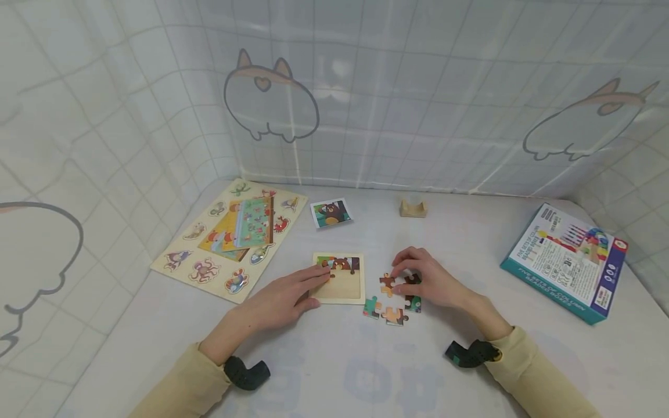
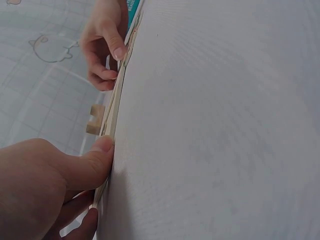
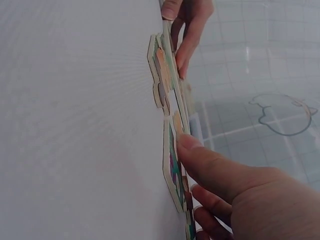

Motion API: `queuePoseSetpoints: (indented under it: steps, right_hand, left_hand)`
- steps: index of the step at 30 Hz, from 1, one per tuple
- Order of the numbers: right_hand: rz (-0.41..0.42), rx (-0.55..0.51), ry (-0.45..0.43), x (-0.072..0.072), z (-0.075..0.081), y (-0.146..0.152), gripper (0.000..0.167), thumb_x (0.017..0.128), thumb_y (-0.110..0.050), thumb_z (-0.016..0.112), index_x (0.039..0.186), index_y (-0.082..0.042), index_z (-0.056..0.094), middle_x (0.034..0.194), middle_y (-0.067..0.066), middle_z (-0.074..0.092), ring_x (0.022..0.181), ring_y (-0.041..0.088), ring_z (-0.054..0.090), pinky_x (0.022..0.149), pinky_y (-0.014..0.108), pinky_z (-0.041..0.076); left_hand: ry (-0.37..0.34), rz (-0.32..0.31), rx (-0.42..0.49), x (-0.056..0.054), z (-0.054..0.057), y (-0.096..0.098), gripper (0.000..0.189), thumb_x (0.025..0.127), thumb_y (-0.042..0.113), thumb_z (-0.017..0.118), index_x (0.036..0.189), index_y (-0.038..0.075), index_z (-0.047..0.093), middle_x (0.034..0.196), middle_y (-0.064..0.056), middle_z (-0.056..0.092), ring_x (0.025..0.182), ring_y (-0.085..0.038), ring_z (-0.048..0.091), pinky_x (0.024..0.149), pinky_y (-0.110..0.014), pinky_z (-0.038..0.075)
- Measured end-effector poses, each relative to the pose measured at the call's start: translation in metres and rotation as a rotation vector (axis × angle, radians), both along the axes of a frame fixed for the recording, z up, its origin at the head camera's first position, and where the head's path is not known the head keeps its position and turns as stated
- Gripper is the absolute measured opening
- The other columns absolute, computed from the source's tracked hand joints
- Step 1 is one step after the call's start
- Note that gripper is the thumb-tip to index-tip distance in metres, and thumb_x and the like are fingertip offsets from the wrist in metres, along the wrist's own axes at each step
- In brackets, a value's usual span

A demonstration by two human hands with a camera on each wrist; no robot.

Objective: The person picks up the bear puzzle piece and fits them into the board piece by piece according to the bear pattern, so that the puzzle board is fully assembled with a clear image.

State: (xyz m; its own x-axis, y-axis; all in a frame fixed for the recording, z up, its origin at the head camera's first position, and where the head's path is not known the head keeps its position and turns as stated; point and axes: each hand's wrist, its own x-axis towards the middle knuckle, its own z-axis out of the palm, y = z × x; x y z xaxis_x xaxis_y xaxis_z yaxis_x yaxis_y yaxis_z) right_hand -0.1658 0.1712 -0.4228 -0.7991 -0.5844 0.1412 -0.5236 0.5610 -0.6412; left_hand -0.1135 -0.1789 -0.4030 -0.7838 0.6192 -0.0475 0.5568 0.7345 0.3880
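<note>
A shallow wooden puzzle tray [image 1: 338, 300] lies on the table, with bear-picture pieces [image 1: 341, 265] fitted along its far side. My left hand [image 1: 284, 296] rests on the tray's left side, fingers stretched over the rim and thumb at the near left corner. To the right of the tray my right hand [image 1: 431, 280] bends over loose jigsaw pieces [image 1: 395, 316], thumb and fingertips apart. Its fingertips come right to the edge of a brown-and-orange piece [image 1: 387, 284]. Other pieces lie partly hidden beneath this hand. In the right wrist view the thumb overlaps a loose piece [image 3: 170, 165].
A bear picture card [image 1: 331, 213] lies behind the tray, and a small notched wooden block [image 1: 413, 209] stands at the back. To the left is a sea-animal board [image 1: 205, 271] with picture boards [image 1: 254, 222] on it. A boxed toy set [image 1: 567, 261] lies far right.
</note>
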Motion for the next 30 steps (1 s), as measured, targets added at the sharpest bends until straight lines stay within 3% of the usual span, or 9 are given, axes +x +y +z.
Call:
queuePoseSetpoints:
  steps: [18, 30]
  right_hand:
    - [0.020, -0.003, -0.030, -0.0006, -0.0008, 0.0029, 0.015, 0.090, -0.027, 0.076, 0.103, -0.020, 0.073, 0.120, -0.002, 0.057, 0.117, 0.022, 0.046, 0.097, 0.046, 0.044]
    - [0.040, -0.015, -0.008, 0.0005, -0.0028, 0.0034, 0.014, 0.091, -0.023, 0.074, 0.105, -0.019, 0.071, 0.122, -0.002, 0.057, 0.115, 0.019, 0.045, 0.095, 0.043, 0.045]
  left_hand:
    - [-0.005, 0.004, 0.029, 0.0002, 0.0001, -0.0001, 0.057, 0.101, 0.034, 0.059, 0.152, 0.014, 0.043, 0.161, 0.002, 0.035, 0.150, -0.021, 0.031, 0.118, -0.044, 0.035]
    - [-0.014, 0.015, 0.039, 0.0003, 0.0005, -0.0011, 0.054, 0.101, 0.034, 0.060, 0.149, 0.014, 0.047, 0.161, 0.002, 0.037, 0.149, -0.023, 0.033, 0.117, -0.045, 0.036]
